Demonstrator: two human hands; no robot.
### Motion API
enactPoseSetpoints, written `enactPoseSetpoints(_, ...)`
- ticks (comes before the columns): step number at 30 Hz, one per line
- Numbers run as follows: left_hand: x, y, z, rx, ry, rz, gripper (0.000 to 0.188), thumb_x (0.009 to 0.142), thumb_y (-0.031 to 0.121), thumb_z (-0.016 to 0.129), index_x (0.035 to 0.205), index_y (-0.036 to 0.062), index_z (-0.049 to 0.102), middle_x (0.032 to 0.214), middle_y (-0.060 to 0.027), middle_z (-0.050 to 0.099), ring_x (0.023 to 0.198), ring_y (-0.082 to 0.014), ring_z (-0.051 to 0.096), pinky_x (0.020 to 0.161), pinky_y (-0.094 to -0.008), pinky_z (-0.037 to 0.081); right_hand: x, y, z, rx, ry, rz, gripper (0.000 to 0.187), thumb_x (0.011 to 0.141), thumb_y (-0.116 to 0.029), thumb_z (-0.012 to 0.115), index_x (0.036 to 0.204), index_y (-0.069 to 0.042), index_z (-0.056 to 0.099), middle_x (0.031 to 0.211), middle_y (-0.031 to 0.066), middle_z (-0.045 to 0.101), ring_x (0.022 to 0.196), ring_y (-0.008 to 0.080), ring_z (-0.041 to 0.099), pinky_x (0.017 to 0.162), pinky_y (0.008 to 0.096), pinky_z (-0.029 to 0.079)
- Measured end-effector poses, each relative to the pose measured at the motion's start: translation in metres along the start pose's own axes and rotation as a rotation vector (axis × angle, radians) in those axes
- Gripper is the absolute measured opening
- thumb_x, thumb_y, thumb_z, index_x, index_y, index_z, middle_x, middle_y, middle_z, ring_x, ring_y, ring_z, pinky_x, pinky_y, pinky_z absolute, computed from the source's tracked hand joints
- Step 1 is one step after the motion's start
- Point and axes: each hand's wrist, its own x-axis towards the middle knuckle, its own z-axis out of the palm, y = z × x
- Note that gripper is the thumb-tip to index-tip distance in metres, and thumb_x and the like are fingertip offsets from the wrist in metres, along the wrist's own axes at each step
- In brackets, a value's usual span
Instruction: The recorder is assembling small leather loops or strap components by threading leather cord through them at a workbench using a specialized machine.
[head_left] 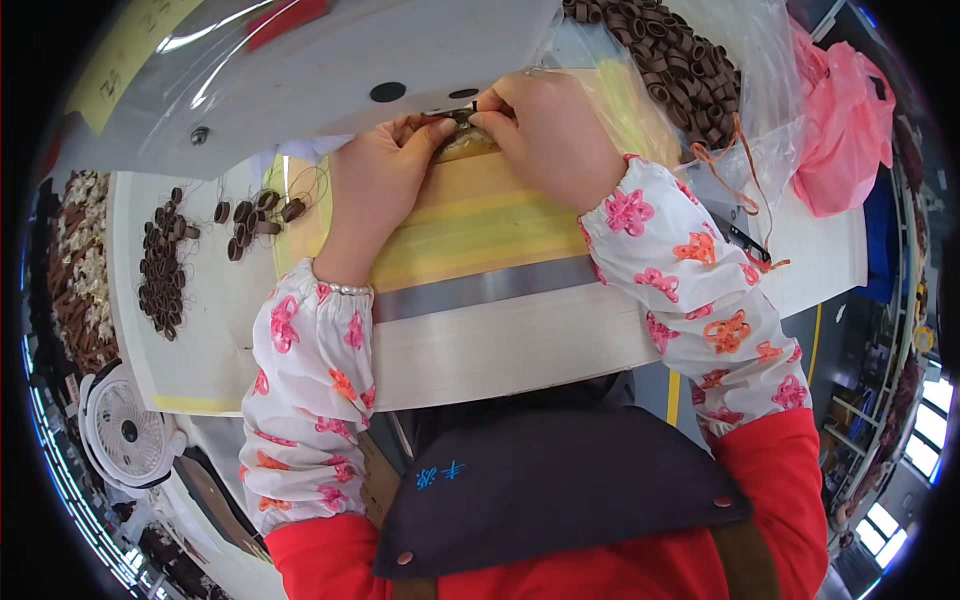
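Both my hands meet under the head of a grey sewing machine (330, 85), at the far edge of the yellow-taped work surface (470, 205). My left hand (385, 175) is closed, its thumb and forefinger pinched together beside the machine's small metal parts (460, 118). From the other side my right hand (550, 125) pinches close to the same spot, fingers curled. A small dark piece seems to lie between the fingertips, but it is mostly hidden. Left of my left hand, small brown loops (240, 225) with loose threads lie on the white table (480, 365).
More brown loops (165, 265) form a strung cluster at the left. A clear bag of brown loops (690, 75) sits at the far right, near a pink plastic bag (840, 120). An orange cord (755, 185) trails over the right side. A white fan (128, 425) stands lower left.
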Motion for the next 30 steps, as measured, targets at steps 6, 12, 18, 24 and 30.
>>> enactPoseSetpoints(6,0.001,-0.011,0.001,-0.062,0.007,0.037,0.029,0.077,0.03,0.065,0.085,0.0019,0.066,0.055,0.0038,0.056,0.05,0.0004,0.043,0.048,-0.0172,0.034,0.001,-0.003,0.002,-0.051,0.01,-0.04,0.009,0.071,-0.006,0.061,0.072,0.003,0.058,0.064,0.0152,0.057,0.059,0.0297,0.056,0.055,0.035,0.044)
enactPoseSetpoints(12,-0.001,0.003,0.004,-0.008,-0.003,0.038,0.027,0.077,0.028,0.063,0.084,0.0026,0.066,0.053,0.0005,0.054,0.048,-0.0034,0.044,0.047,-0.0212,0.036,-0.003,0.003,0.001,-0.029,-0.005,-0.005,0.01,0.072,-0.006,0.06,0.073,0.002,0.054,0.065,0.0156,0.057,0.061,0.0316,0.055,0.056,0.0368,0.044)
enactPoseSetpoints(18,-0.006,0.003,0.003,0.1,0.084,0.283,0.022,0.077,0.024,0.062,0.076,0.0027,0.064,0.054,-0.0051,0.055,0.048,-0.0144,0.051,0.049,-0.0264,0.039,-0.002,-0.001,-0.002,-0.015,-0.019,-0.02,0.011,0.074,-0.008,0.059,0.074,0.001,0.052,0.066,0.0149,0.056,0.063,0.0325,0.055,0.058,0.0383,0.044)
enactPoseSetpoints(24,-0.041,-0.009,-0.009,0.367,0.241,0.617,0.023,0.076,0.019,0.063,0.06,0.0048,0.055,0.049,-0.0059,0.049,0.045,-0.0225,0.043,0.062,-0.0324,0.031,-0.004,0.0,-0.035,-0.135,0.1,-0.057,0.013,0.073,-0.011,0.061,0.074,0.0,0.053,0.069,0.0144,0.056,0.067,0.0315,0.056,0.061,0.0381,0.044)
enactPoseSetpoints(30,-0.05,-0.059,-0.074,0.419,0.262,0.374,0.019,0.078,0.018,0.063,0.068,0.0029,0.06,0.05,-0.0014,0.048,0.046,-0.0153,0.038,0.064,-0.0295,0.031,0.015,0.06,-0.11,-0.564,0.225,0.144,0.017,0.073,-0.018,0.062,0.079,-0.004,0.057,0.07,0.0145,0.06,0.069,0.0317,0.058,0.061,0.0394,0.045)
